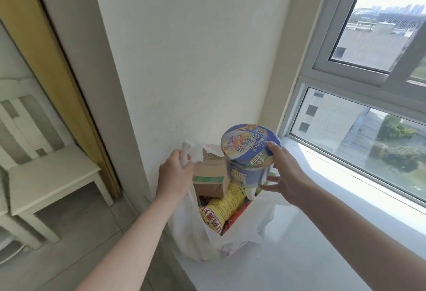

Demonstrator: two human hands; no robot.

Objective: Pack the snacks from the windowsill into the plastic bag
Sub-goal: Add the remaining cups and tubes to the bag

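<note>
A white plastic bag [193,235] stands open on the windowsill [299,244], against the wall corner. My left hand [175,175] grips the bag's left handle and holds it up. My right hand [283,175] holds a blue instant noodle bowl [249,154] by its side, tilted, just above the bag's mouth. Inside the bag a brown cardboard box [209,175] stands upright, and a yellow snack packet [221,212] lies beside it over some red packaging.
The white wall rises right behind the bag. A window with a white frame [341,76] runs along the right of the sill. A pale wooden chair [43,180] stands on the floor at the left, below a yellow door frame.
</note>
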